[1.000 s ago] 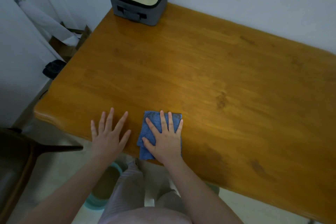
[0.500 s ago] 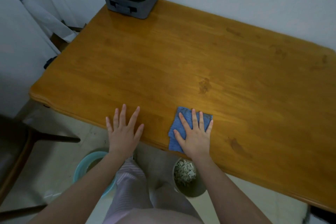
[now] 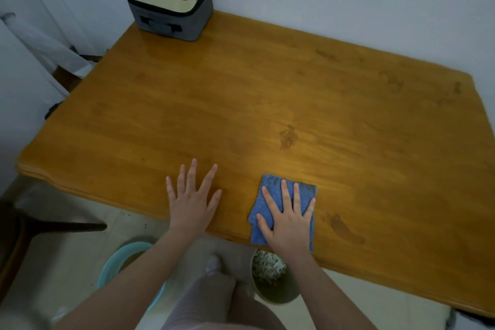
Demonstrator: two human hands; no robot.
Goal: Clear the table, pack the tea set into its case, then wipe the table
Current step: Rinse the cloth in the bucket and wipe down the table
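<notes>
A folded blue cloth [image 3: 270,189] lies at the near edge of the wooden table [image 3: 267,104]. My right hand [image 3: 288,218] presses flat on it with straight, spread fingers. My left hand [image 3: 191,201] rests flat on the bare wood about a hand's width to the left of the cloth, fingers spread. The grey tea set case [image 3: 170,2] with a cream printed lid stands zipped shut at the far left corner, against the wall.
Under the near edge stand a teal basin [image 3: 117,262] and a dark bin [image 3: 270,278] holding scraps. A dark chair [image 3: 24,228] is at the left. White walls border the table at the back and left.
My right hand has slid the cloth to the right along the near edge. My left hand has shifted right along the wood too, still flat.
</notes>
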